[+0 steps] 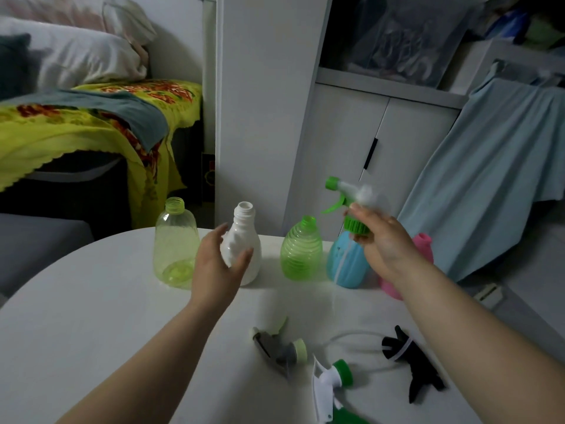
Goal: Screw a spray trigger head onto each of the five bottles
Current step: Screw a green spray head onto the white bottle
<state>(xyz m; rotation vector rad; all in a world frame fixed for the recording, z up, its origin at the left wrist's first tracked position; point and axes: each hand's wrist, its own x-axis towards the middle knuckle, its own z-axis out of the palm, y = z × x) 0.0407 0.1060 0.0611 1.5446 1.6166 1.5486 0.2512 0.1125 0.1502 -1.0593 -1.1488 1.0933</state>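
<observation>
Several bottles stand in a row on the white table (91, 301): a clear yellow-green bottle (175, 244), a white bottle (244, 240), a ribbed green bottle (301, 249), a blue bottle (344, 264) and a pink bottle (423, 249) half hidden behind my right arm. My right hand (382, 240) grips the green collar of a green-and-white trigger head (348, 197) sitting on the blue bottle's neck. My left hand (217, 264) is open, its fingers curled around the white bottle without clearly touching it. Near me lie a grey trigger head (279, 347), a white-and-green trigger head (331, 381) and a black trigger head (412, 359).
A bed with a yellow floral cover (76, 123) stands at the left beyond the table. White cabinet doors (351, 148) and a hanging light blue cloth (495, 166) are behind the bottles. The table's curved edge runs along the left.
</observation>
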